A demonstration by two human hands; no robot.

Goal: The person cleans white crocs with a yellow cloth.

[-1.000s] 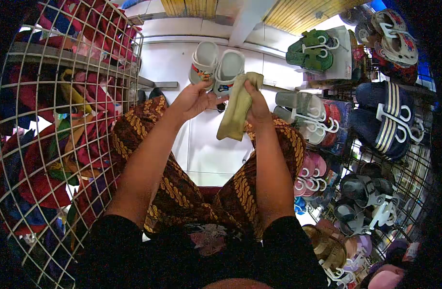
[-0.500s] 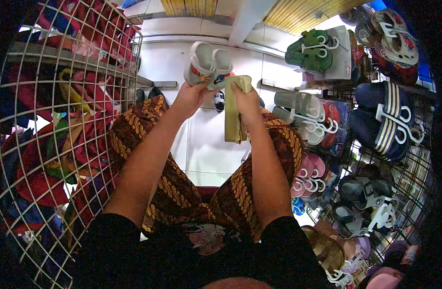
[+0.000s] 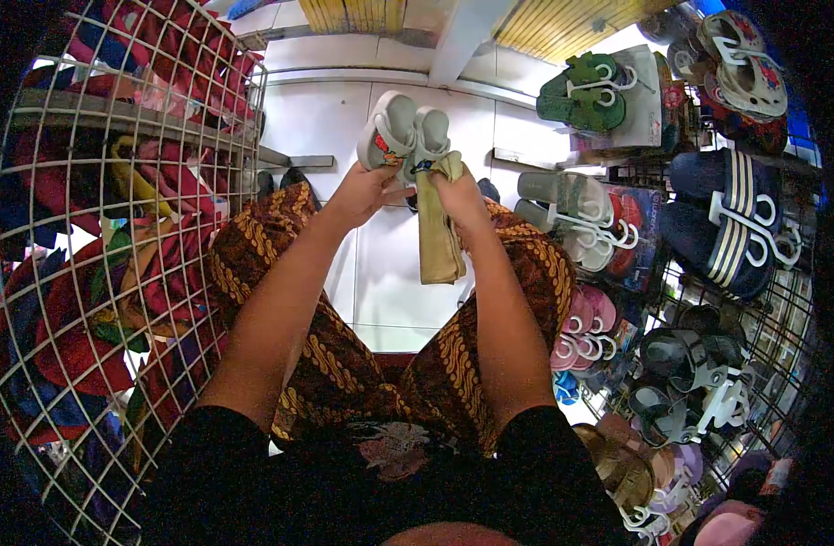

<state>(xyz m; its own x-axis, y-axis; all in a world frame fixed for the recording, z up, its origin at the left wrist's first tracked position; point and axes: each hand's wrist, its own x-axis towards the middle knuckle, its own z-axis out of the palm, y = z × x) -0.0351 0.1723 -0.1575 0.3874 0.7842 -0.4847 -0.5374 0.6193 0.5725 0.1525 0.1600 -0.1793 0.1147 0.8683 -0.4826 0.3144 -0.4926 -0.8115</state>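
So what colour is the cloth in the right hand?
Plain olive-yellow; the cloth shows best in the head view.

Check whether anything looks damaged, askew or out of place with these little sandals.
Nothing stands out. The left hand holds the pair of grey sandals together, the right hand holds a folded tan cloth against them, and the hanging slippers at right sit paired on their hooks.

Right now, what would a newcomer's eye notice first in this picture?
At centre top, the left hand holds a pair of small grey sandals while the right hand grips a yellowish cloth beside them. Navy striped slides hang at far right.
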